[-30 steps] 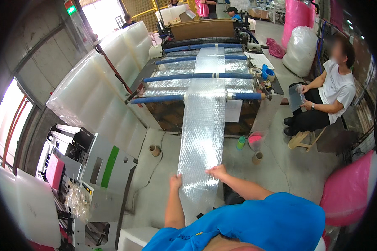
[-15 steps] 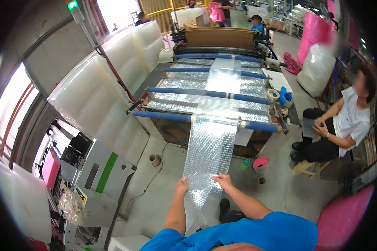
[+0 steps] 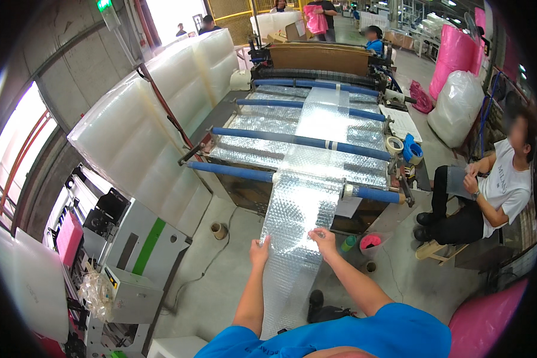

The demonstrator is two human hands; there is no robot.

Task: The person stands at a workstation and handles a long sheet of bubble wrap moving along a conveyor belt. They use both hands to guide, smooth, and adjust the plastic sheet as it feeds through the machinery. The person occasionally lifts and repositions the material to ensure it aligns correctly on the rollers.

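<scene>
A long strip of clear bubble wrap (image 3: 304, 203) hangs over the machine's front blue roller and runs down toward my body. My left hand (image 3: 259, 252) is closed on the strip's left edge, with the thumb upward. At the right edge, slightly farther from me, my right hand (image 3: 323, 241) pinches the film between thumb and fingers. Between the hands the sheet lies fairly flat; its lower part drops past my forearms, and its end is hidden near my shirt.
Blue rollers (image 3: 232, 171) cross the machine ahead. Tape rolls (image 3: 394, 144) lie at its right side. A seated person (image 3: 489, 185) holds a small sheet at right. On the floor stand a cardboard core (image 3: 219, 230) and a bin with pink material (image 3: 371, 243). A grey-green machine (image 3: 131, 250) is at left.
Both hands have moved away from me along the strip, the right one more. The slanting fold between them has flattened. At right, the seated person's hands have risen.
</scene>
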